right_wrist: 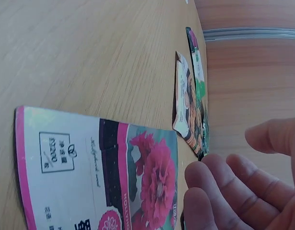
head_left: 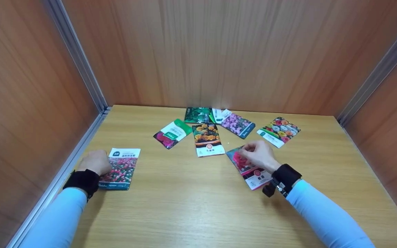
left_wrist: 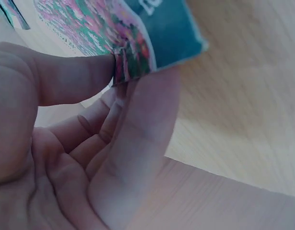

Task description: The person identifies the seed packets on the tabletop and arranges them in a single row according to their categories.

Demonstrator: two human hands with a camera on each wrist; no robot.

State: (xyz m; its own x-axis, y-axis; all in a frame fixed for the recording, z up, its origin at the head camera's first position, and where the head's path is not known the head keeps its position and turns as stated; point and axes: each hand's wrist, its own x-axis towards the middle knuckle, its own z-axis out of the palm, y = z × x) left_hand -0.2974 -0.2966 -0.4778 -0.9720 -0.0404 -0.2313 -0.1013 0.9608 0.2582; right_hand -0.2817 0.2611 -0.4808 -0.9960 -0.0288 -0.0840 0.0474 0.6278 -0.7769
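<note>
Pinching pink-flower packet (head_left: pixel 124 168) in left hand (head_left: pixel 95 163), at left side of desk (head_left: pixel 184 206). Clamped on packet's left edge, with thumb (left_wrist: pixel 75 79) above and fingers (left_wrist: pixel 142 120) beneath. Printed white across the top, with dark logo and blue lettering; packed with pink and red blooms plus green through the middle; finished with teal strip and pale lettering at the bottom. Pale and slightly worn at the teal corner.

Over upper part of red-bloom packet (head_left: pixel 257 177) with right hand (head_left: pixel 258 155). Fingers loosely curved, thumb held apart from them, nothing gripped. Cannot tell about contact. Lying aslant, right of desk's middle: big ruffled red-pink bloom at the far end, then pink band, black band, white panel with boxed print, round pink emblem, pink border at the near end.

Farther back on desk: green-and-white packet (head_left: pixel 173 133), orange-flower packet (head_left: pixel 207 139), dark green packet (head_left: pixel 196 115), lilac-flower packet (head_left: pixel 237 124), and, off to the right, mixed-flower packet (head_left: pixel 280 131).
</note>
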